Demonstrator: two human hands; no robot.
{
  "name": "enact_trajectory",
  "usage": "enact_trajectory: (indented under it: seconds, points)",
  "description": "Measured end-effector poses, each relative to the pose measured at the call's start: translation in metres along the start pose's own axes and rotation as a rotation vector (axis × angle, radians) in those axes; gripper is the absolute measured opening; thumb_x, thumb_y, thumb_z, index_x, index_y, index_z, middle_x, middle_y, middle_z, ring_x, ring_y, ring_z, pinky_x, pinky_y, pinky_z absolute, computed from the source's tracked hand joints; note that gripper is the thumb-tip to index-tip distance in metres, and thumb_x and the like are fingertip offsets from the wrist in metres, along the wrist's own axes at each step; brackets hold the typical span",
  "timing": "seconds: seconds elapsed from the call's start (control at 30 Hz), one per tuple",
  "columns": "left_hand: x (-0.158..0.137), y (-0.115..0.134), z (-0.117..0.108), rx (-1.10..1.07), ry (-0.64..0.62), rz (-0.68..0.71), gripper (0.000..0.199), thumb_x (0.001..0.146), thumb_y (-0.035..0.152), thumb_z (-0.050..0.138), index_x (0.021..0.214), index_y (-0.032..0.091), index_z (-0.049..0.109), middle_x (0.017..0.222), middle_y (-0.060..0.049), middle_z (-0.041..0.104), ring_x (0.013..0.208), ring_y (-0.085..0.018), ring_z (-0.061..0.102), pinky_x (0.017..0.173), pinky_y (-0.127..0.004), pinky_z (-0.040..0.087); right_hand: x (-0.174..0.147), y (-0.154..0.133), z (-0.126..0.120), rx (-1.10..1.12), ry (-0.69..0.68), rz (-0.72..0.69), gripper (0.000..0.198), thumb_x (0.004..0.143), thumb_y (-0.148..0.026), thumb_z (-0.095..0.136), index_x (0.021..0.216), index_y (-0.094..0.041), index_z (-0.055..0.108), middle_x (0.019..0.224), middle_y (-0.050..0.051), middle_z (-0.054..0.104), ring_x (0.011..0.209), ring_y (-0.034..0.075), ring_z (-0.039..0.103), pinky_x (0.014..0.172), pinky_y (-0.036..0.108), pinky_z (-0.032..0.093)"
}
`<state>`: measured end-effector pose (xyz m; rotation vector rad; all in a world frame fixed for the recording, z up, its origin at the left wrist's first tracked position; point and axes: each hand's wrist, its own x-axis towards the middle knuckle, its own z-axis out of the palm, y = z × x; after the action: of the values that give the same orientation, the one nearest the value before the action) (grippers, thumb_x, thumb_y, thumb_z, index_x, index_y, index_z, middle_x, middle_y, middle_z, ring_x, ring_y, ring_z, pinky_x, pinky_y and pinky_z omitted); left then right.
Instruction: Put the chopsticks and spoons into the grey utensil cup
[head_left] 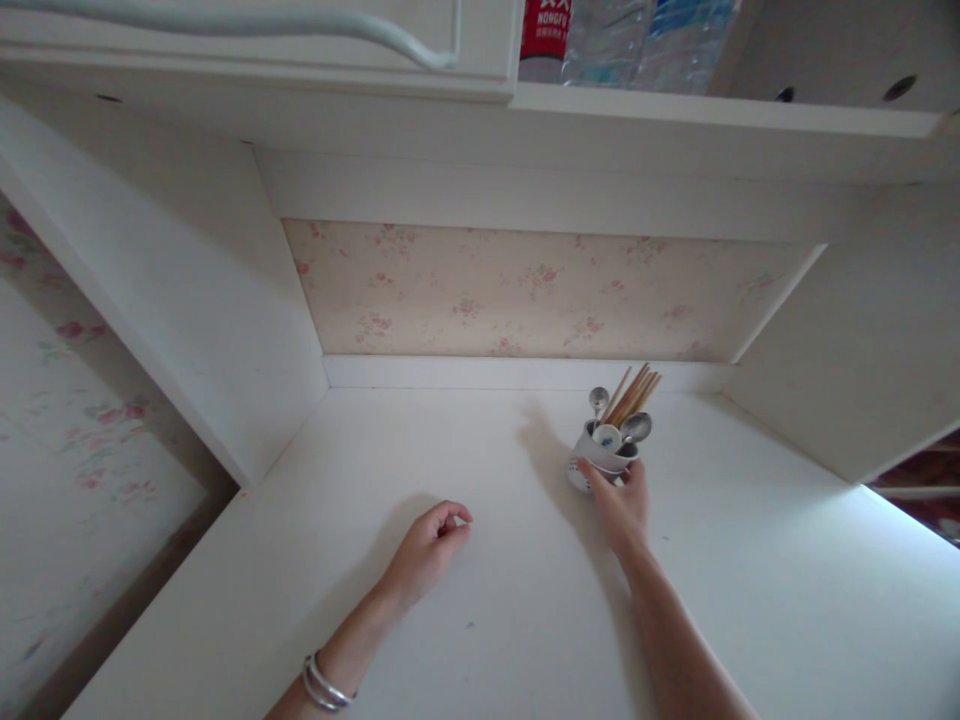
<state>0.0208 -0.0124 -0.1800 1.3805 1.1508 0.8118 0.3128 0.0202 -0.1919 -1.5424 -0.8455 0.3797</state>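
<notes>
A white utensil holder (pixel 581 472) stands toward the right on the white countertop, slightly tilted in view. My right hand (pixel 626 500) grips its near side, thumb on the left and fingers around the right. Out of its top stick several wooden chopsticks (pixel 634 398), a small metal spoon (pixel 598 400), a larger metal spoon (pixel 637 428) and a white ceramic spoon (pixel 607 437) with a blue mark. Left of it, my left hand (pixel 429 548) hovers low over or rests on the countertop, fingers curled in toward the thumb, with nothing visible in them. Silver bangles (pixel 324 685) circle the left wrist.
The white countertop (pixel 480 440) runs back to a floral wall panel (pixel 465 300). Side panels (pixel 172 250) close it in at left and right. Overhead hangs a cabinet with a curved handle (pixel 300 22), beside an open shelf holding wrapped bottles (pixel 607 45).
</notes>
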Motion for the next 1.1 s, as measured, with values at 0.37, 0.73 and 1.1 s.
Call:
enact_trajectory:
  seconds: [0.37,0.73,1.1]
  points:
    - [-0.004,0.020,-0.013,-0.932,0.064,-0.022,0.036,0.085,0.044,0.058,0.115,0.024,0.056,0.107,-0.006,0.060,0.086,-0.018,0.063,0.070,-0.030,0.050,-0.109,-0.065,0.024,0.453,-0.950,0.146,0.055,0.069,-0.037,0.078,0.116,-0.019,0.056,0.106,0.007,0.065,0.095,0.023,0.057,0.080,0.032,0.045]
    - [-0.006,0.025,-0.039,-1.381,-0.010,-0.062,0.053,0.084,0.062,0.049,0.125,0.029,0.053,0.136,-0.011,0.052,0.118,-0.035,0.054,0.094,-0.057,0.042,-0.142,-0.076,0.027,0.518,-1.384,0.294,0.052,0.065,-0.042,0.078,0.104,-0.013,0.059,0.090,0.003,0.059,0.081,0.017,0.049,0.069,0.027,0.037]
    - [-0.001,0.014,-0.042,-1.399,-0.072,-0.046,0.045,0.089,0.054,0.047,0.132,0.044,0.041,0.143,-0.008,0.044,0.129,-0.037,0.043,0.093,-0.069,0.037,-0.138,-0.075,0.026,0.438,-1.474,0.319,0.049,0.066,-0.043,0.078,0.101,-0.012,0.060,0.087,0.002,0.057,0.078,0.016,0.049,0.067,0.026,0.037]
